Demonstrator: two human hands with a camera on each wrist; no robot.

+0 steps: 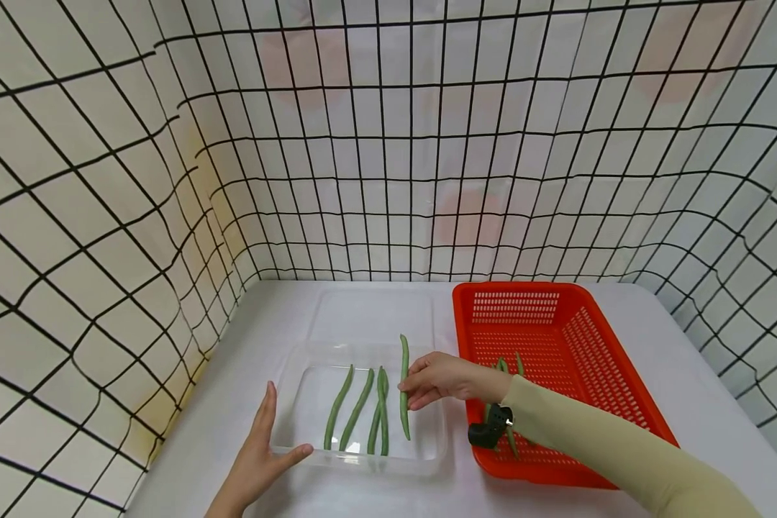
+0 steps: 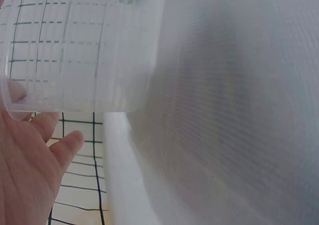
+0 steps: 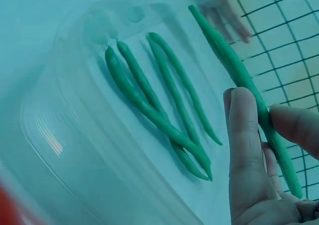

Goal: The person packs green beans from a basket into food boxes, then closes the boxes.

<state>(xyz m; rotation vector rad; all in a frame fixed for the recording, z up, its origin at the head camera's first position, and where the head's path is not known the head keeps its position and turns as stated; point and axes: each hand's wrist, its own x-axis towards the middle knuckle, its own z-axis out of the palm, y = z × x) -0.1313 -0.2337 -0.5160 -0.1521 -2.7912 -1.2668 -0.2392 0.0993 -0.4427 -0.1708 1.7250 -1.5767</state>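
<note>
Between thumb and fingers, my right hand (image 1: 437, 377) pinches a green bean (image 1: 404, 403) near its middle, over the right part of a clear plastic container (image 1: 427, 466). The right wrist view shows the held bean (image 3: 229, 60) above the container, with the thumb on one side and fingers on the other. Several more green beans (image 1: 339, 406) lie side by side inside, two of them crossing. At the container's front left corner is my left hand (image 1: 259, 450), fingers straight and spread from the thumb, which reaches along the front rim. The left wrist view shows its palm (image 2: 25, 160) beside the clear wall.
A red plastic basket (image 1: 596, 316) stands to the right, with green beans (image 1: 513, 439) in it, partly hidden under my right forearm. Behind the container lies a flat clear lid (image 1: 369, 313) on the white table (image 1: 265, 309). Black netting (image 1: 388, 180) surrounds the back and sides.
</note>
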